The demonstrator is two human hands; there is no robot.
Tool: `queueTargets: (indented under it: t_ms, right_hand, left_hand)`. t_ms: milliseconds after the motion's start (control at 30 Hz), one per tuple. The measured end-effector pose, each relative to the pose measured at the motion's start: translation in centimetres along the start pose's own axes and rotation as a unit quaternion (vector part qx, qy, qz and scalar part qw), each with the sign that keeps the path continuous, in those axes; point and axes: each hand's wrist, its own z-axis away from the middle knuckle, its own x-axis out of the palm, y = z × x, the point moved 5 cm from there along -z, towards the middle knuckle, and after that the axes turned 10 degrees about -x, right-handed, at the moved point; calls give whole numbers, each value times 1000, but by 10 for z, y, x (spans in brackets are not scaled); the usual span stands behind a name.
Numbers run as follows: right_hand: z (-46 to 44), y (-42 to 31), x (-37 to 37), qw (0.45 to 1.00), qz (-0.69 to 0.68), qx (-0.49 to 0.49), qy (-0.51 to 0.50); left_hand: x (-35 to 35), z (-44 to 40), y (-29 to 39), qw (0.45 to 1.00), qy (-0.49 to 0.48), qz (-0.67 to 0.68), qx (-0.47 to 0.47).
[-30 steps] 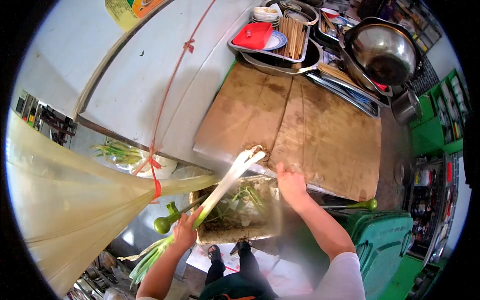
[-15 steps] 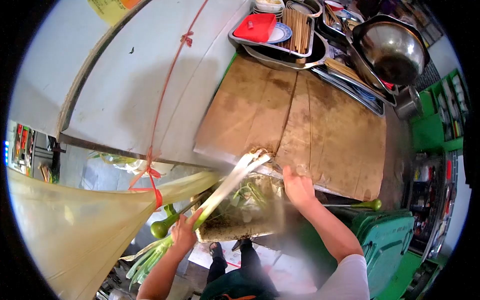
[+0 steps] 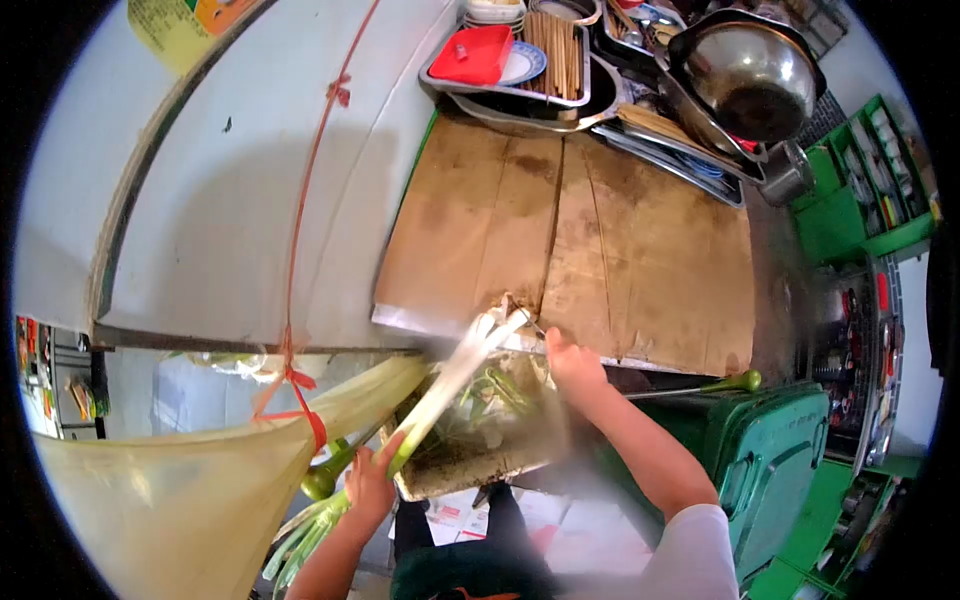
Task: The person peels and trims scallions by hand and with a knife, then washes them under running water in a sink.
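My left hand [image 3: 370, 483] is closed around the green part of a couple of long leeks [image 3: 433, 408]. Their white stalks point up and away from me, and the leafy green ends hang below my fist. The roots [image 3: 508, 303] sit at the near edge of the cardboard. Close beside them, my right hand [image 3: 574, 362] is closed on what looks like a small knife [image 3: 539, 329]; only a thin dark bit of it shows. Beneath the stalks stands an open, dirty pale box [image 3: 470, 484] with green leaf scraps [image 3: 500, 392] inside.
Stained cardboard [image 3: 470, 220] covers the surface ahead. Behind it are a tray of chopsticks [image 3: 552, 55], a red dish [image 3: 472, 55] and a large metal bowl [image 3: 745, 75]. A green bin [image 3: 770, 470] stands right; a yellowish plastic sheet [image 3: 170, 500] hangs left, tied with red string [image 3: 318, 430].
The view has shifted slightly, so the surroundings sit a little further left. Both hands keep their grip, and the leeks stay with their roots at the cardboard edge.
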Motion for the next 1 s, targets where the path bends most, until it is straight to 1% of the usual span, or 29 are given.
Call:
queueTargets:
  t_ms: [67,100,167,233,333,400,467,500,533,567,633,667,700,767,800,867,900,967,1000]
  right_hand:
    - [-6,0,16,1000,-9,12,-3]
    - [-5,0,22,1000,-10,18,14]
    - [-4,0,27,999,-11,25,34]
    - [-3,-1,26,999,-4,16,40]
    - [-4,0,31,999,7,14,39]
    - [-4,4,40,999,14,16,49]
    - [-6,4,40,998,13,20,59]
    - [-5,5,32,997,-39,42,53]
    - [-3,6,24,993,-90,62,45]
    - [-3,5,17,993,-89,58,44]
    - [3,8,-8,967,-173,85,167]
    - [6,5,-21,966,-166,100,172]
    - [10,1,-30,966,-164,101,172]
    - [13,-10,-43,977,-127,42,169]
    - [13,-11,-44,976,-126,42,170]
    - [13,-19,-46,979,-90,-1,183]
    - [13,-21,-47,979,-91,-2,183]
    - [11,-29,-48,988,-40,-54,136]
    - [9,-28,-47,988,-38,-56,137]
  left_hand:
    - [1,3,-3,1000,6,-2,7]
    - [3,7,-5,1000,0,-2,1]
    - [-3,7,-1,1000,19,8,24]
    - [-6,11,3,1000,11,13,24]
    - [-8,19,-3,1000,14,-16,9]
    - [-7,19,-15,999,-3,50,-1]
    - [-10,29,-20,999,5,40,-5]
    - [-9,35,-24,999,3,31,-9]
    - [-9,38,-23,999,20,38,-9]
    - [-5,41,-23,999,22,40,-13]
    - [-9,47,-12,989,106,66,79]
    - [-7,45,-11,993,75,69,54]
    - [-7,47,-7,993,74,70,55]
    - [-14,51,3,992,84,62,71]
    - [-19,52,8,992,86,63,71]
    - [-17,52,15,996,-10,78,28]
    - [-15,51,18,997,-9,78,27]
    - [-10,44,28,997,24,33,68]
    - [-14,42,34,993,63,34,91]
